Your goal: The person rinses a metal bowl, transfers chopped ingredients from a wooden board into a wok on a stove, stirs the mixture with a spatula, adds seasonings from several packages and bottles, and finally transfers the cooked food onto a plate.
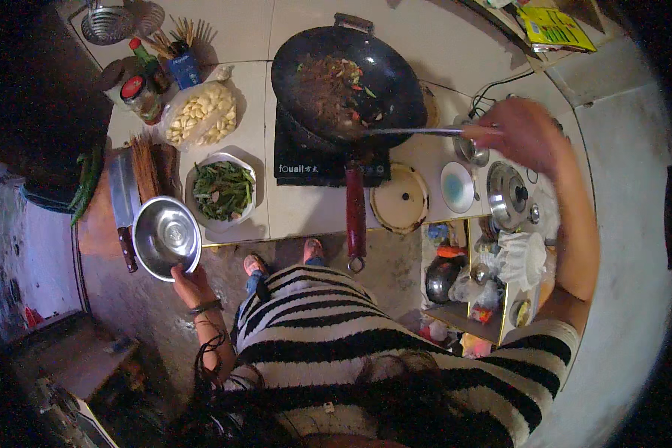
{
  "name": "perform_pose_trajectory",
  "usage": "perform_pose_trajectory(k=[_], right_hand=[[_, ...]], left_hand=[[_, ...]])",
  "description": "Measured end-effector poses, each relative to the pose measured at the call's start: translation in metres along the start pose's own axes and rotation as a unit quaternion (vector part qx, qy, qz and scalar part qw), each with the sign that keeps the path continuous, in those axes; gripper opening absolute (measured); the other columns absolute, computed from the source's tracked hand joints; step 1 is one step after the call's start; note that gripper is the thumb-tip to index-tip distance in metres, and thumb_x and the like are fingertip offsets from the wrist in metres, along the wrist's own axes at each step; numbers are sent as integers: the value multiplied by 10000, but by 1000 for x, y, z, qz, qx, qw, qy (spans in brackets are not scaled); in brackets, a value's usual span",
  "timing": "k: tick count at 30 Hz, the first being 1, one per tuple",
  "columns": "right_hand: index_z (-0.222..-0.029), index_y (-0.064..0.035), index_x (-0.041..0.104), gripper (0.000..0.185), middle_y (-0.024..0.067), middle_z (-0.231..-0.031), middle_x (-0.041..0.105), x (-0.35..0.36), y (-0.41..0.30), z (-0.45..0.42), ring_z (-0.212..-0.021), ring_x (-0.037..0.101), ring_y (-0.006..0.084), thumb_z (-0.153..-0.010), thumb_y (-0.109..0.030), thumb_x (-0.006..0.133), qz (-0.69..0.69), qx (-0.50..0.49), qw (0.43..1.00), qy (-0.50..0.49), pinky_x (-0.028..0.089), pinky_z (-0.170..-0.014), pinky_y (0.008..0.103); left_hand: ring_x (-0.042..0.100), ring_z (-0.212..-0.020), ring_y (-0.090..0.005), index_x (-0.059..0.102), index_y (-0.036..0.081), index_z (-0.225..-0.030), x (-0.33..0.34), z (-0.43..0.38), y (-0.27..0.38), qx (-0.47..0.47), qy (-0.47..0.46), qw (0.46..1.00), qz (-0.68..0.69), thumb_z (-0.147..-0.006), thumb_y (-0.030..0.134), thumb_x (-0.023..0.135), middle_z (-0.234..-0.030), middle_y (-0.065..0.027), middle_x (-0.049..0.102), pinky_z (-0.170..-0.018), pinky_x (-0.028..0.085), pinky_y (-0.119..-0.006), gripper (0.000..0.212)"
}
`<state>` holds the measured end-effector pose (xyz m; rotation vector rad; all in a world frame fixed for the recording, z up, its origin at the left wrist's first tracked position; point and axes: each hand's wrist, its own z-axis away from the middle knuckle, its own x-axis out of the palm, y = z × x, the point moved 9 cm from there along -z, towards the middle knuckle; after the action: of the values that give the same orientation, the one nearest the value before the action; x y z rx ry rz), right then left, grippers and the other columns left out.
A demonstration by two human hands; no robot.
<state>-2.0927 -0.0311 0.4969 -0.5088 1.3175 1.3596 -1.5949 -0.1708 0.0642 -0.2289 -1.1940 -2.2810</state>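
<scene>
My left hand grips the near rim of a steel bowl, which is tilted and shows nothing inside. My right hand is closed round the handle of a long metal spatula. The spatula reaches over the wok's rim, and its head is in the food. Dark shredded food with red and green bits lies in the black wok. Beneath the wok is a black cooktop; the wok's red handle points towards me.
Left of the cooktop are a bowl of cooked greens, a bag of peeled garlic cloves, a lidded jar and a cleaver. To the right stand an enamel lid, a small plate and a steel pot lid.
</scene>
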Motion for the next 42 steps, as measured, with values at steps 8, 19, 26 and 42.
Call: perform_pose_trajectory(k=[8,19,26,42], right_hand=[[-1019,-88,695,345,152,-839,684,9,45,-40,-731,659,243,-904,-376,545,-108,-16,991,71,495,-671,381],[-1020,-129,670,223,101,-857,673,-28,25,-11,-784,633,304,-817,-219,647,52,34,996,58,501,-715,425],[-916,-104,679,210,86,-884,688,3,59,-32,-816,649,279,-719,-139,740,31,-39,989,140,512,-688,373],[-1048,-87,684,265,118,-915,666,-4,44,-63,-701,631,245,-851,-262,654,-114,-65,989,62,488,-651,365]], left_hand=[[589,-758,-152,575,36,-944,-2,-6,25,69,18,997,-7,-825,234,591,-916,-48,623,-612,457,-280,232],[589,-775,-174,561,33,-1022,-10,-18,1,30,-3,998,-54,-918,340,519,-1006,-70,631,-627,455,-300,327],[611,-836,-170,560,42,-1015,10,-3,-12,-15,-44,997,-59,-832,251,583,-995,-62,623,-671,487,-295,278],[542,-673,-99,523,3,-1106,94,56,-78,87,-359,855,-364,-911,191,560,-828,-45,605,-594,448,-275,273]])
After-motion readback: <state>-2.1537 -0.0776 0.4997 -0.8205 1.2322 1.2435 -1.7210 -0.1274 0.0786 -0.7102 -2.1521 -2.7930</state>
